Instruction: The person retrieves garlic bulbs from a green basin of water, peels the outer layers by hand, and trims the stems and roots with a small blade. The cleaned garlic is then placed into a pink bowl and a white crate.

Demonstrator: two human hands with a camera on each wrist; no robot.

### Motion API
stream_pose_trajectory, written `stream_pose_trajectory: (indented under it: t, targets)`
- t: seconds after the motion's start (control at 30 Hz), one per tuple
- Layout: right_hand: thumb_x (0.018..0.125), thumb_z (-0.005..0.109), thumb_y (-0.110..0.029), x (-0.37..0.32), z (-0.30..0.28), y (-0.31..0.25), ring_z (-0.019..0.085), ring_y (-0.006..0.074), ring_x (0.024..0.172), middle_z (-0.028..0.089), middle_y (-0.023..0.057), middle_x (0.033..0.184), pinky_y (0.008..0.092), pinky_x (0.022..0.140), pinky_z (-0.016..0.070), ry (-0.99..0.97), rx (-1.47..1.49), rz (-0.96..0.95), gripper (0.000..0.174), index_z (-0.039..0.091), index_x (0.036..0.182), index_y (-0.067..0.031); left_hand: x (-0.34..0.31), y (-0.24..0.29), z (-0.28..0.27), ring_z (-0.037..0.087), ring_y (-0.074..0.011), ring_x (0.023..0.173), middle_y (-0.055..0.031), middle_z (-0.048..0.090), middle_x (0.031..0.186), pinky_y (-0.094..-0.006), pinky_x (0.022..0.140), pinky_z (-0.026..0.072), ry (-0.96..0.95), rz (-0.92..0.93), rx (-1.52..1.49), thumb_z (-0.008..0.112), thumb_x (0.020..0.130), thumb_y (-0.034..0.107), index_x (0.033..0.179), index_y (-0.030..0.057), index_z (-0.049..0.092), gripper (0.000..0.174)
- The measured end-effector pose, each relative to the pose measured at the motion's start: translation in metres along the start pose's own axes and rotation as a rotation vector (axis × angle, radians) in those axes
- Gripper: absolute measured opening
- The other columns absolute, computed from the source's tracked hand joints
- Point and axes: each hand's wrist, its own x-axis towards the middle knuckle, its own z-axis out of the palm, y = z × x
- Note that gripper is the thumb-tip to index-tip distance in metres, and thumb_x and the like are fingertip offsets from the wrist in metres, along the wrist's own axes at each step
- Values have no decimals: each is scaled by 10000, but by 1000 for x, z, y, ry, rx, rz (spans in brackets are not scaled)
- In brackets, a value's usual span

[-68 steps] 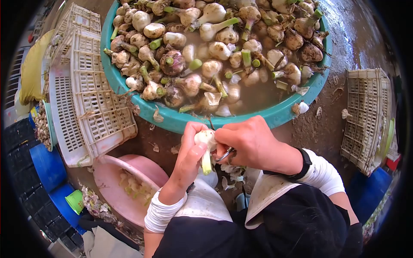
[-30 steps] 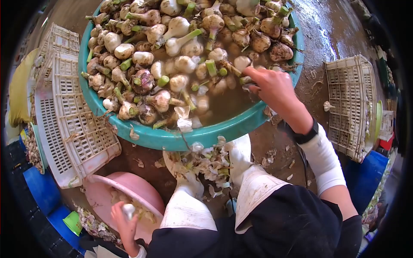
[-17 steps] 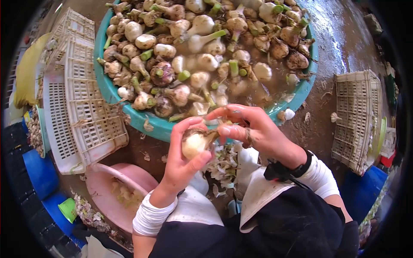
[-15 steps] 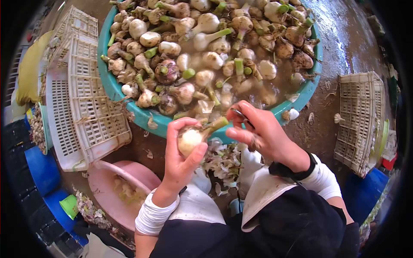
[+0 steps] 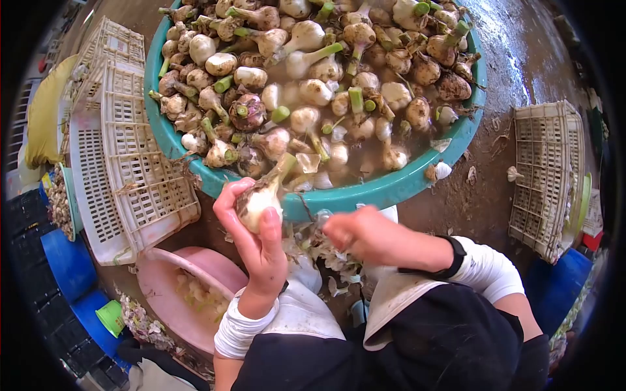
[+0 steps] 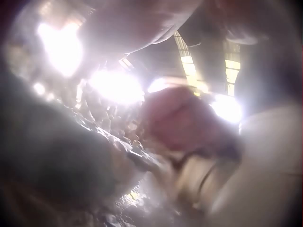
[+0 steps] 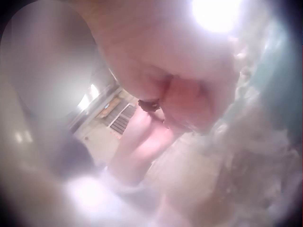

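Note:
In the head view my left hand (image 5: 261, 251) grips a garlic bulb (image 5: 259, 205) near the tub's front rim. Its stem points up and right; one side is bare white, the other still has brown, dirty skin. My right hand (image 5: 375, 236) is to the right of it, apart from the bulb and blurred by motion. Its fingers are curled, with a blurred shiny bit of a small metal tool (image 5: 322, 216) at the fingertips. In the right wrist view the right hand (image 7: 175, 80) fills the upper part. The left wrist view is mostly glare and blur.
A big green tub (image 5: 385, 186) holds muddy water and many garlic bulbs. To the lower left is a pink basin (image 5: 173, 306) with pale pieces inside. White plastic crates (image 5: 147, 163) stand left, another crate (image 5: 544, 176) right. Peeled skins (image 5: 336, 257) lie between the white boots.
The left hand dropped a white bulb toward the pink basin while the right reached into the tub. A stemmed bulb then came to the left hand; now the hands have drawn apart.

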Motion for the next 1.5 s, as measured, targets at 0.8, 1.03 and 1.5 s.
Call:
stream_pose_trajectory:
  t: [0.8,1.03,1.5]
  targets:
    - [675,671,25,29,-42,-23,576,298,605,574,145,689,354,566,456,249,105,-189,220,542,846,-23,0,-3,-15,563,-126,765,-115,593,915,-245,649,458,-306,-626,-727,719,740,166,1065,59,437,444]
    - [699,773,-419,21,-23,-29,643,310,602,643,68,633,392,545,500,184,-333,-180,438,582,855,-57,-5,1,-13,526,-61,657,-64,580,894,-184,541,409,-335,-734,-664,645,858,318,1084,49,460,397]
    - [654,684,-144,35,-44,-6,620,240,516,617,29,595,361,479,474,434,-588,-246,122,578,708,-117,-8,-7,-16,538,-121,817,-80,537,975,-275,716,463,-408,-595,-425,626,787,230,1127,22,405,456]
